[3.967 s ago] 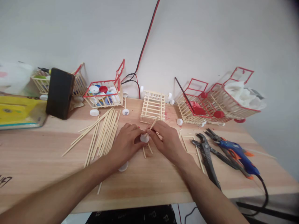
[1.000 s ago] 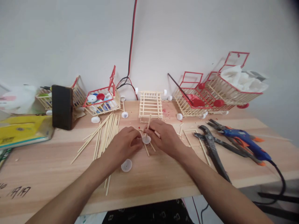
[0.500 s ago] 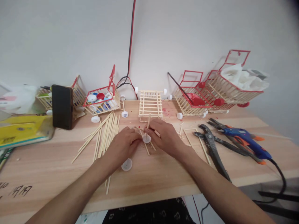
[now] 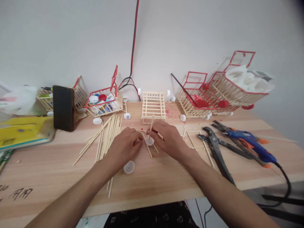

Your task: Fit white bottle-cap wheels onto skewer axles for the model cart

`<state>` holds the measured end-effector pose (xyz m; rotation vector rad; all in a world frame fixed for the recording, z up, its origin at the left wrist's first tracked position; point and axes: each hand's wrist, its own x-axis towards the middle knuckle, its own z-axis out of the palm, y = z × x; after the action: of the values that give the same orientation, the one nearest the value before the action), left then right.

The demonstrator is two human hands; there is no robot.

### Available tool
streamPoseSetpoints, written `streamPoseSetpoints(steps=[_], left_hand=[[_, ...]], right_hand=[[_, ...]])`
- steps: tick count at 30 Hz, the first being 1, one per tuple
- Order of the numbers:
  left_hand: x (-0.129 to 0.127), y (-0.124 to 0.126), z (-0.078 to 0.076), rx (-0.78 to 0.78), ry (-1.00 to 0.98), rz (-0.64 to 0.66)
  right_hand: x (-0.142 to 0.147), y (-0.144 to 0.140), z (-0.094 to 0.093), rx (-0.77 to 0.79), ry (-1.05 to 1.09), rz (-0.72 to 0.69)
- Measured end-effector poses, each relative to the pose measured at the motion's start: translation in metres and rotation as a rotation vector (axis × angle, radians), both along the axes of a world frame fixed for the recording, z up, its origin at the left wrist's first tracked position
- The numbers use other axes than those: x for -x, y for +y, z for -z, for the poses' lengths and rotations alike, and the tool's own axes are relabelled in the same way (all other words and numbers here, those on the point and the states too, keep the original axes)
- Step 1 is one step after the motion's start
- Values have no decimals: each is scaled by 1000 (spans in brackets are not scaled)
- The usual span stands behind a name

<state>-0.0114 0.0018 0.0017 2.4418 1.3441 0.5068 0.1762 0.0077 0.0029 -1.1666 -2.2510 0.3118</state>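
I observe both hands meeting at the middle of the bench. The right hand is closed on a short wooden stick, which stands nearly upright with its lower end in a white bottle cap. The left hand is curled, its fingertips touching that cap from the other side — I cannot tell whether it actually grips it. The cap sits low over the bench among a few loose short sticks.

A second white cap lies free on the bench just below the left hand. A bundle of long sticks lies to the left of it. Behind the hands stands an unpainted stick frame. To the right lie pliers and a blue glue gun — well apart from the hands.
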Motion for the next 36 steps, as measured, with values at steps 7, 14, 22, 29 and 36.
streamPoseSetpoints(steps=[7,14,22,29,36], left_hand=[[2,1,0,37,63,7],[0,-2,1,34,132,-32],[2,2,-5,139,-115,-85],[14,11,-1,89,-132,-91],[17,13,3,-1,-74,22]], right_hand=[[0,-1,0,-10,10,5],[1,-1,-1,2,13,-1],[1,-1,-1,-3,12,6],[1,-1,0,-9,23,11],[1,0,0,-4,36,-8]])
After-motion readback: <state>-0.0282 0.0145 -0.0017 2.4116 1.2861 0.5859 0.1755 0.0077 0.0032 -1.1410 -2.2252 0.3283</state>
